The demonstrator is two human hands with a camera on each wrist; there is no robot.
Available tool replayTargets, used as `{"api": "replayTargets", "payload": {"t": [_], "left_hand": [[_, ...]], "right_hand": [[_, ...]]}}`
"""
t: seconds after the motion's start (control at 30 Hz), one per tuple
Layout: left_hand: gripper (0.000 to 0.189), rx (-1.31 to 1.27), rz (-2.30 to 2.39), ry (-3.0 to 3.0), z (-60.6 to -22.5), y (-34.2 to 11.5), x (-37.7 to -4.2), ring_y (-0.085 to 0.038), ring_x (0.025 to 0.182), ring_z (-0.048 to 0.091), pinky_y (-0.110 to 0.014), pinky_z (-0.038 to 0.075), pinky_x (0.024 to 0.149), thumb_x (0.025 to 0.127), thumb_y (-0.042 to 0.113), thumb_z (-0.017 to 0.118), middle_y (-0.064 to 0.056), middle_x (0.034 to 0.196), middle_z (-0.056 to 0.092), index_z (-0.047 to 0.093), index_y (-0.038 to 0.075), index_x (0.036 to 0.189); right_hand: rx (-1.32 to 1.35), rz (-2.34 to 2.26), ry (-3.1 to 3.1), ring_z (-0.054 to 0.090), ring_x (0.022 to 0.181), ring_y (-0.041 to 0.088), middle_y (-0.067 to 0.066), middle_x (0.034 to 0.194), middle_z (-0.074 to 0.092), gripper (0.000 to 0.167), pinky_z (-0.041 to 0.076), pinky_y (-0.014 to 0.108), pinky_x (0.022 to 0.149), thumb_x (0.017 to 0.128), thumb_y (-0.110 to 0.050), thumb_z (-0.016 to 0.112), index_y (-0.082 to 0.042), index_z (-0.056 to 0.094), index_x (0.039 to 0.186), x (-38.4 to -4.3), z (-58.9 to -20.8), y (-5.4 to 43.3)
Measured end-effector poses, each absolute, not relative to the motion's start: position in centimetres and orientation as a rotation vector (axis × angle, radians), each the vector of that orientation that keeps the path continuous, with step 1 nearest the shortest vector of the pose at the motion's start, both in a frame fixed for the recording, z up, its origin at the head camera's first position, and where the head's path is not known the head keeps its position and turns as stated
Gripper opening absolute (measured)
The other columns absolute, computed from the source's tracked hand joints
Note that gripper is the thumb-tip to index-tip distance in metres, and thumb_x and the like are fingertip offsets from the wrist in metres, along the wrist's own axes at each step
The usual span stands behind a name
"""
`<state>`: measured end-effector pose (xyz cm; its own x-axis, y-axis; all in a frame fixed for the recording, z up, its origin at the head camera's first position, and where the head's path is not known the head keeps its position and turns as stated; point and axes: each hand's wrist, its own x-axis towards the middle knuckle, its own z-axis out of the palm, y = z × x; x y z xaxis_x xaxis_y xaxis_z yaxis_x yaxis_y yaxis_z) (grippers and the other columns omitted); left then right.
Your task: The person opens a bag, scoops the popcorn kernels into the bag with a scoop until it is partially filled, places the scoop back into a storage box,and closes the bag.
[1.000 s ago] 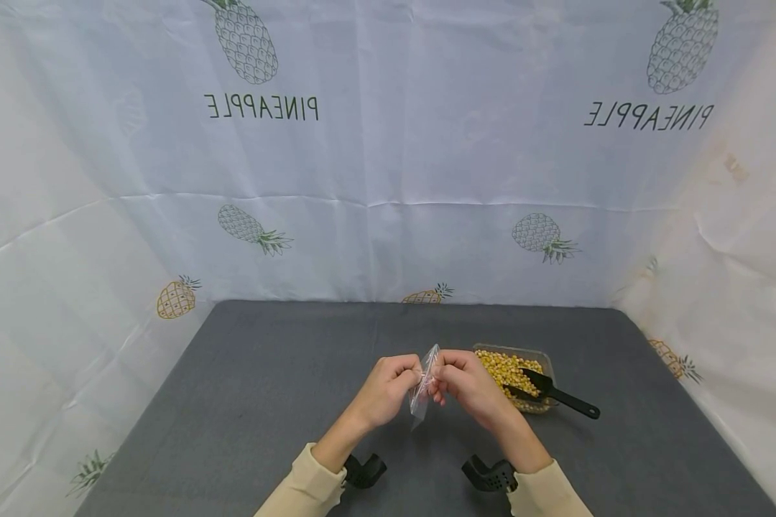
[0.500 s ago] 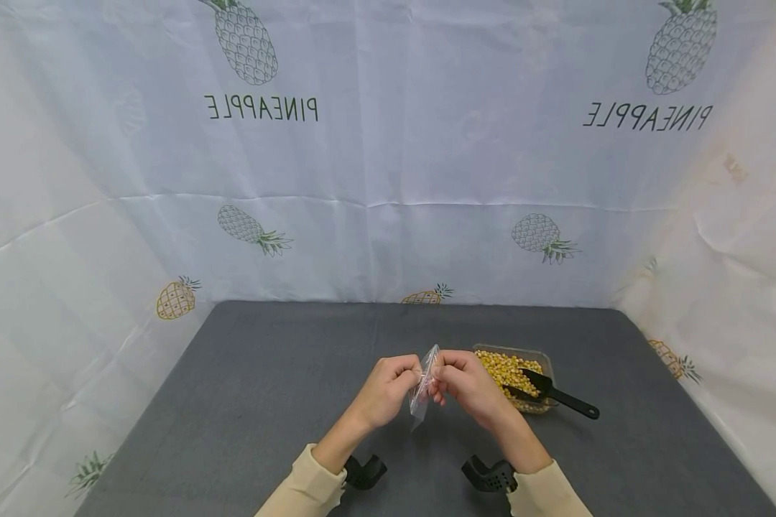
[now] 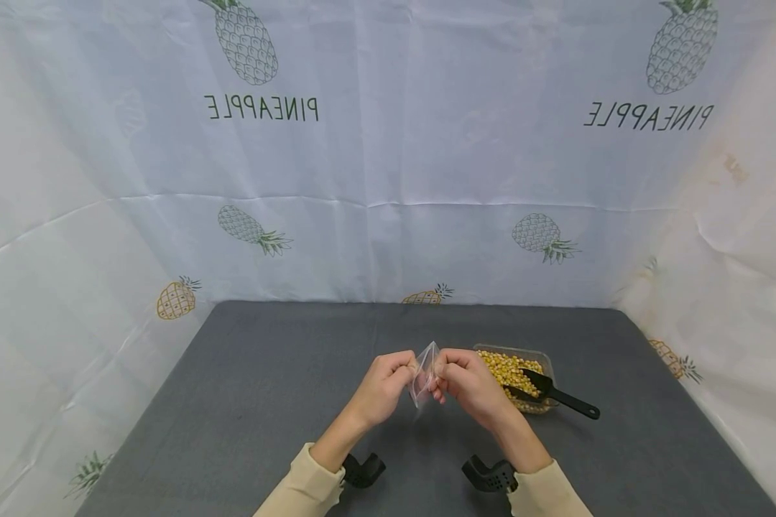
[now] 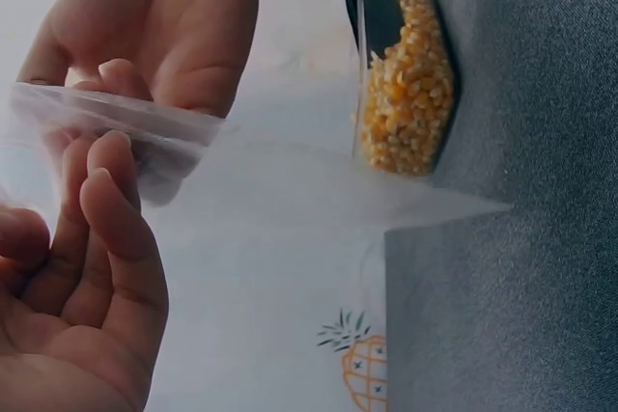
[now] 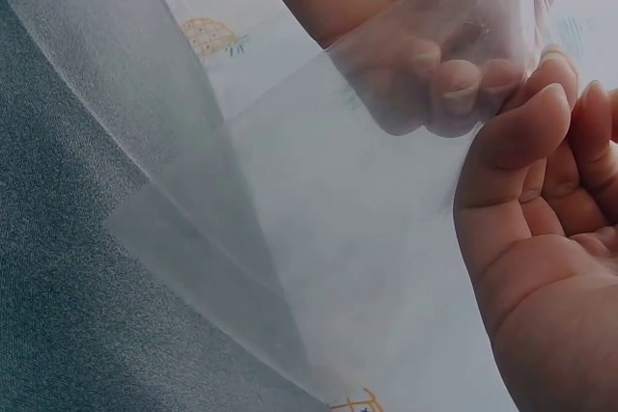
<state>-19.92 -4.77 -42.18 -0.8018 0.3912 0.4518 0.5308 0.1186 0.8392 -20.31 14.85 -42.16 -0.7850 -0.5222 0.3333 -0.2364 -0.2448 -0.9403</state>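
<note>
Here we see the left hand (image 3: pixel 380 388), its fingers pinching one side of a clear plastic bag (image 3: pixel 426 372) above the tabletop (image 3: pixel 265 402); the right hand (image 3: pixel 470 382) pinches the other side, near a container (image 3: pixel 530 353) of yellow kernels (image 3: pixel 506 369) and a black scoop (image 3: pixel 548 390).

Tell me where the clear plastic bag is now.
In the head view, the clear plastic bag is just right of centre, held between the left hand and the right hand, left of the container of corn kernels.
</note>
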Motion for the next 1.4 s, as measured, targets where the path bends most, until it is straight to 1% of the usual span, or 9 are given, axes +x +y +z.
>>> {"api": "replayTargets", "payload": {"t": [0.13, 0.2, 0.3, 0.37, 0.43, 0.77, 1.03, 1.2, 1.4], "left_hand": [[0.029, -0.917, -1.751, -2.271, -42.2, -4.8, -19.9, -0.003, 0.052, 0.035, -0.022, 0.034, 0.05, 0.094, 0.0, 0.048, 0.005, 0.06, 0.043, 0.049, 0.009, 0.066], [0.03, -0.91, -1.754, -2.28, -41.6, -4.9, -19.6, -0.006, 0.052, 0.043, -0.023, 0.04, 0.051, 0.094, -0.003, 0.047, -0.001, 0.06, 0.051, 0.052, 0.006, 0.066], [0.03, -0.91, -1.789, -2.29, -40.1, -5.0, -18.8, -0.023, 0.054, 0.056, -0.032, 0.052, 0.055, 0.094, -0.007, 0.044, -0.013, 0.066, 0.061, 0.056, 0.001, 0.067], [0.03, -0.911, -1.807, -2.299, -39.1, -5.1, -18.2, -0.035, 0.057, 0.06, -0.039, 0.055, 0.057, 0.094, -0.009, 0.043, -0.019, 0.069, 0.063, 0.054, -0.002, 0.067], [0.03, -0.914, -1.82, -2.301, -38.6, -5.3, -17.9, -0.043, 0.061, 0.06, -0.043, 0.056, 0.059, 0.095, -0.009, 0.042, -0.019, 0.07, 0.064, 0.053, -0.003, 0.068], [0.029, -0.885, -1.805, -2.305, -38.3, -5.7, -18.2, -0.039, 0.06, 0.064, -0.041, 0.058, 0.059, 0.094, -0.01, 0.044, -0.017, 0.068, 0.064, 0.055, -0.004, 0.068], [0.03, -0.915, -1.787, -2.322, -38.1, -6.3, -18.4, -0.042, 0.063, 0.064, -0.042, 0.058, 0.062, 0.095, -0.01, 0.043, -0.022, 0.071, 0.065, 0.054, -0.006, 0.068], [0.031, -0.912, -1.794, -2.356, -40.0, -6.6, -19.5, -0.044, 0.065, 0.063, -0.042, 0.058, 0.064, 0.098, -0.009, 0.042, -0.021, 0.073, 0.066, 0.055, -0.007, 0.07], [0.029, -0.998, -1.778, -2.35, -41.3, -6.8, -20.2, -0.03, 0.064, 0.065, -0.036, 0.058, 0.065, 0.099, -0.002, 0.047, -0.014, 0.074, 0.066, 0.059, 0.001, 0.073]], "right_hand": [[-0.898, -2.131, 1.82, 0.058, 0.064, 0.01, -0.002, 0.075, 0.062, 0.03, 0.051, 0.027, 0.058, 0.102, -0.003, 0.047, 0.015, 0.046, 0.078, -20.3, -42.2, 14.9], [-0.892, -2.128, 1.838, 0.058, 0.063, 0.01, -0.001, 0.074, 0.061, 0.029, 0.051, 0.027, 0.057, 0.101, -0.003, 0.047, 0.014, 0.047, 0.078, -20.3, -42.2, 14.9], [-0.881, -2.124, 1.861, 0.057, 0.061, 0.01, -0.002, 0.072, 0.06, 0.029, 0.05, 0.028, 0.056, 0.101, -0.003, 0.047, 0.013, 0.047, 0.077, -20.3, -42.2, 15.1], [-0.877, -2.122, 1.869, 0.057, 0.061, 0.01, -0.002, 0.071, 0.06, 0.028, 0.05, 0.029, 0.055, 0.101, -0.003, 0.047, 0.013, 0.047, 0.077, -20.3, -42.2, 15.3], [-0.868, -2.12, 1.87, 0.057, 0.06, 0.011, -0.002, 0.071, 0.06, 0.029, 0.049, 0.029, 0.055, 0.101, -0.004, 0.048, 0.012, 0.048, 0.077, -20.3, -42.1, 15.4], [-0.817, -2.139, 1.893, 0.057, 0.06, 0.012, 0.0, 0.07, 0.06, 0.027, 0.048, 0.034, 0.053, 0.101, -0.003, 0.048, -0.003, 0.058, 0.076, -20.2, -41.5, 16.1], [-0.792, -2.13, 1.931, 0.054, 0.057, 0.01, 0.0, 0.068, 0.058, 0.027, 0.047, 0.033, 0.051, 0.1, -0.003, 0.048, -0.003, 0.057, 0.074, -20.3, -41.1, 16.8], [-0.819, -2.106, 1.93, 0.053, 0.056, 0.011, 0.0, 0.067, 0.056, 0.028, 0.047, 0.032, 0.051, 0.102, -0.004, 0.048, -0.005, 0.057, 0.075, -20.4, -41.1, 17.1], [-0.828, -2.086, 1.937, 0.053, 0.056, 0.012, -0.001, 0.067, 0.057, 0.028, 0.045, 0.037, 0.049, 0.101, -0.005, 0.048, 0.004, 0.052, 0.075, -20.4, -41.1, 17.0]]}}
